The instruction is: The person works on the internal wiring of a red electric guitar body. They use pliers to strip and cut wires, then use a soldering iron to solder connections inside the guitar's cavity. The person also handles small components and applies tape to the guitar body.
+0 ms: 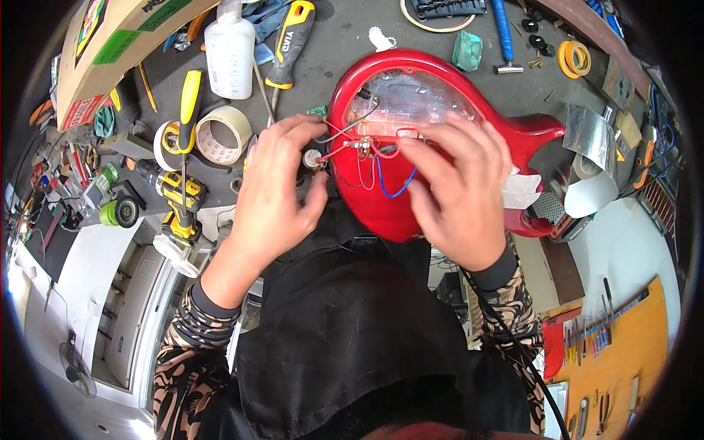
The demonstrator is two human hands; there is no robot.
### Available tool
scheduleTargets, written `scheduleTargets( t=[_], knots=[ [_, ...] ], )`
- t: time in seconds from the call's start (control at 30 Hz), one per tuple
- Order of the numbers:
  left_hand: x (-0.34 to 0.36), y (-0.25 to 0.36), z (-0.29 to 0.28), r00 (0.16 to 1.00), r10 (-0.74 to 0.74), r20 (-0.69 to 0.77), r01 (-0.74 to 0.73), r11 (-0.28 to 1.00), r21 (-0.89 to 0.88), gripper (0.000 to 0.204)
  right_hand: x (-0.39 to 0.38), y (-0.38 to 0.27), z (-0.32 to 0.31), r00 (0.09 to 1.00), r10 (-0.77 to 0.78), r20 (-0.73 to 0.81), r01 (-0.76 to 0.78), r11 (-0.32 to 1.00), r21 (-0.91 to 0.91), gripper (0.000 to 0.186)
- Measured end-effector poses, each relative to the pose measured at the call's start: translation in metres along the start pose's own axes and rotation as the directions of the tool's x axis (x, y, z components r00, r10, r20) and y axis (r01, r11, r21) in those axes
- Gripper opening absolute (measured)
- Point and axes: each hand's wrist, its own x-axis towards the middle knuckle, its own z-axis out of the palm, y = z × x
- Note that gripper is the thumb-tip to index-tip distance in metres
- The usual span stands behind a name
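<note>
A glossy red guitar body [374, 198] lies at the middle of the bench, its foil-lined cavity [422, 99] facing up. Red, black and blue wires [396, 195] run across its surface to a small metal switch-like part [363, 147]. My left hand [277, 187] is at the body's left edge, thumb and fingers apart around a round potentiometer [313, 158]; no grip on it shows. A small green circuit board [317, 111] is just beyond those fingertips. My right hand [462, 187] hovers over the body with fingers spread, index fingertip beside a red wire and thumb near the blue one.
To the left are masking tape [223, 135], a yellow-handled screwdriver [191, 110] and a cordless drill [183, 194]. A plastic bottle [230, 59] and a larger screwdriver [292, 44] stand farther back. A hammer [506, 44] and yellow tape [574, 59] lie right, near foil sheet [589, 136].
</note>
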Motion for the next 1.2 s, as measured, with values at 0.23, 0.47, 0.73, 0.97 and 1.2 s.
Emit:
scheduleTargets(
  t=[0.23,0.47,0.73,0.97,1.2],
  knots=[
    [0.0,-0.01,0.005,0.997,0.07,0.025,-0.073,0.981,0.181,0.063,0.015,0.0,0.039,0.996,-0.076,0.038,0.075,0.997,0.015,0.046],
    [0.015,-0.005,-0.01,0.976,0.09,-0.198,-0.123,0.979,-0.164,0.042,0.029,0.011,0.024,0.997,0.039,-0.07,-0.022,0.974,0.225,0.031],
    [0.114,0.008,-0.017,0.931,0.279,-0.236,-0.333,0.915,-0.228,0.03,0.055,0.039,0.026,0.93,0.34,-0.142,-0.142,0.687,0.713,0.043],
    [0.172,0.007,0.013,0.798,0.464,-0.384,-0.542,0.832,-0.121,0.027,0.083,0.042,-0.005,0.837,0.538,-0.102,-0.344,0.661,0.667,0.031],
    [0.136,0.004,0.005,0.843,0.402,-0.359,-0.397,0.913,0.089,0.032,0.078,0.05,-0.019,0.869,0.492,-0.048,-0.401,0.758,0.515,0.043]
  ],
)
